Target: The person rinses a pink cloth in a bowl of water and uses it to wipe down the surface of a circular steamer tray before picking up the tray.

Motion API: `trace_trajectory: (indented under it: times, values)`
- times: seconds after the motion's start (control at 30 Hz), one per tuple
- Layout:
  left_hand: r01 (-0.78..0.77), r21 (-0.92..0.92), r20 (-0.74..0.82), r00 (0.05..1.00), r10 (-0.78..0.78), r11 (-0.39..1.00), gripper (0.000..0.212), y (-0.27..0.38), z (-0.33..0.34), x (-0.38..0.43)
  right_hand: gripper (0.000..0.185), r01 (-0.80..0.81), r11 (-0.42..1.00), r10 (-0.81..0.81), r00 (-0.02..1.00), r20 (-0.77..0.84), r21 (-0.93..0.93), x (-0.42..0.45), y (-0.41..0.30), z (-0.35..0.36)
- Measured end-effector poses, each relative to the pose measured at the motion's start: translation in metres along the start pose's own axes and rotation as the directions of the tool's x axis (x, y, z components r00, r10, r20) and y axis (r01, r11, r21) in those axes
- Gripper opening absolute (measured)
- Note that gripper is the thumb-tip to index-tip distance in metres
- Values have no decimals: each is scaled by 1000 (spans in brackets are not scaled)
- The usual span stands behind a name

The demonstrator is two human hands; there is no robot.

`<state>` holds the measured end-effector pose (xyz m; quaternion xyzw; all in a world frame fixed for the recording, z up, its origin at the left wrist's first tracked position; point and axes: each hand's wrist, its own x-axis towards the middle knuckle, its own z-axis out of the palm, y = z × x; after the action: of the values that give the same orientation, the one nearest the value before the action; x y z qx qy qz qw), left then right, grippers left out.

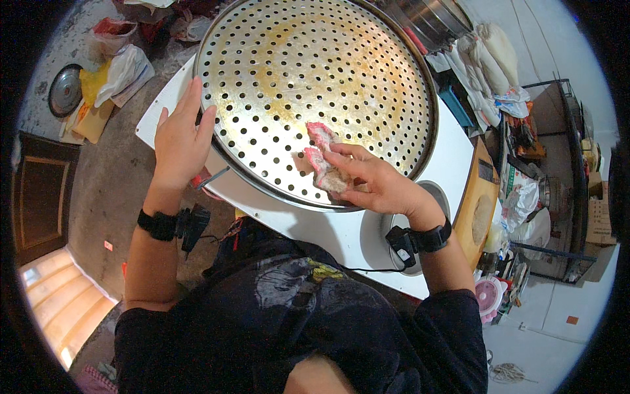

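A large round metal steamer tray (pixel 315 74) with many holes and yellowish stains lies over a white tabletop (pixel 305 231). My left hand (pixel 183 135) rests against its left rim, fingers apart, gripping nothing that I can see. In my right hand (pixel 374 180) is a crumpled dirty cloth (pixel 327 167) with pink edges, pressed on the lower part of the perforated surface. Part of the cloth is hidden under my fingers.
A round opening (pixel 433 197) in the tabletop lies beside my right wrist. Stacked metal steamers (pixel 433 22) stand at the upper right. A wooden board (pixel 475 202) is at the right, near a cluttered black rack (pixel 573 187). Plastic bags (pixel 129 71) lie at upper left.
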<state>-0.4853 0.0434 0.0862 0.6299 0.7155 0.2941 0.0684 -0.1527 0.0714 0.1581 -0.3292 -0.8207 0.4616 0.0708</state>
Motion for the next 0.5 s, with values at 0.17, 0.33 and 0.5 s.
trace_trajectory:
  times: [0.17,0.33,0.5]
  values:
    - [-2,4,5,1000,2,1000,54,2,-1,0,55,153,929,-153,988,27,-338,9,15,0]
    - [7,-18,10,1000,-6,1000,54,4,-2,2,33,120,902,-142,990,-23,-414,22,13,6]
    - [0,24,10,1000,0,1000,54,0,0,3,11,-105,893,-67,930,-361,-437,33,19,10]
